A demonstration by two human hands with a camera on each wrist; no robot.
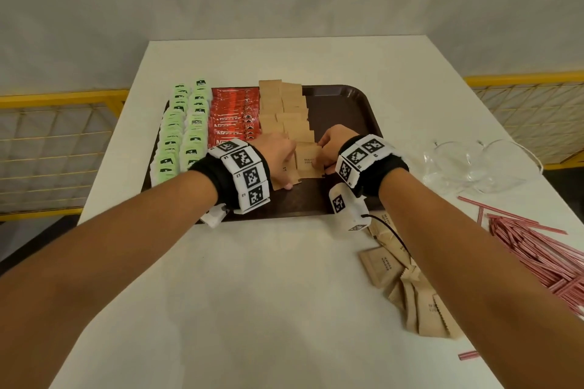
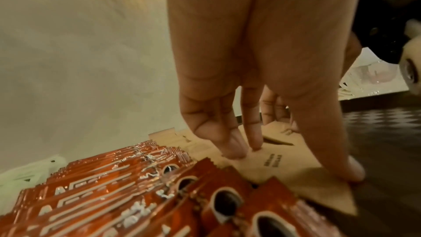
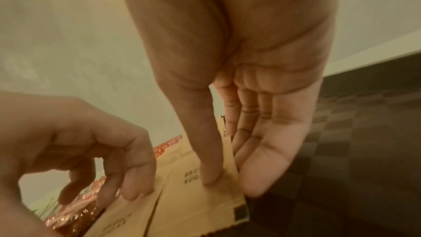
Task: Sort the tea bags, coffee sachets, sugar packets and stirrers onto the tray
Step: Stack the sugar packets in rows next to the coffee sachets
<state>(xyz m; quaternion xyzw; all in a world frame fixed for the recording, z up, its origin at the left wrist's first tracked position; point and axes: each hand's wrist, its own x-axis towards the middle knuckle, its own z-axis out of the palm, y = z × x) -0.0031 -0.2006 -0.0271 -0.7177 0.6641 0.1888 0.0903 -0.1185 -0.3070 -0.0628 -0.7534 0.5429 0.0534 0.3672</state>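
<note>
A brown tray holds green tea bags at its left, red coffee sachets beside them, then two columns of brown sugar packets. Both hands rest on the nearest sugar packets at the columns' near end. My left hand presses the left packet flat with straight fingers and thumb. My right hand has its thumb on the right packet, its straight fingers along the packet's right edge. The right third of the tray is bare.
Loose brown sugar packets lie on the white table under my right forearm. A heap of red stirrers spreads at the right edge. Clear plastic containers stand right of the tray. Yellow mesh railings flank the table.
</note>
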